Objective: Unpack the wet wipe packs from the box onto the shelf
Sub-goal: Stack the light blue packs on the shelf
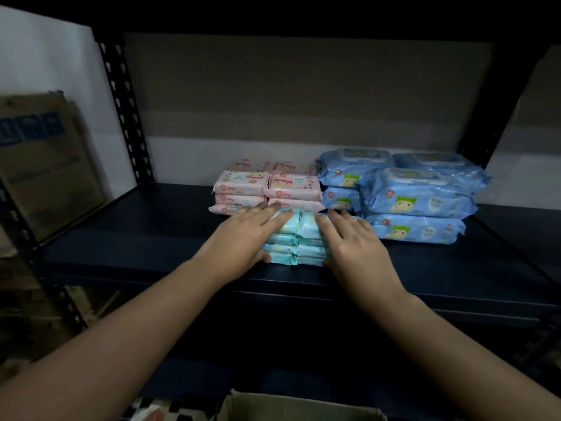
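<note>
A dark metal shelf (136, 238) is seen. A stack of teal wipe packs (296, 241) is pressed between straight, flattened fingers of the left hand (243, 238) and right hand (353, 243). Soft, slippery packs are judged best clamped from both sides.

The left hand (243, 238) and right hand (356, 243) cover most of the top of the light green packs (299, 241), so their print cannot be read. The box (303, 408) is cut off by the near edge, contents unseen. The cardboard carton (45, 165) at far left is blurred, its blue lettering illegible. The rear pink packs (273, 166) are mostly hidden behind the front ones.
</note>
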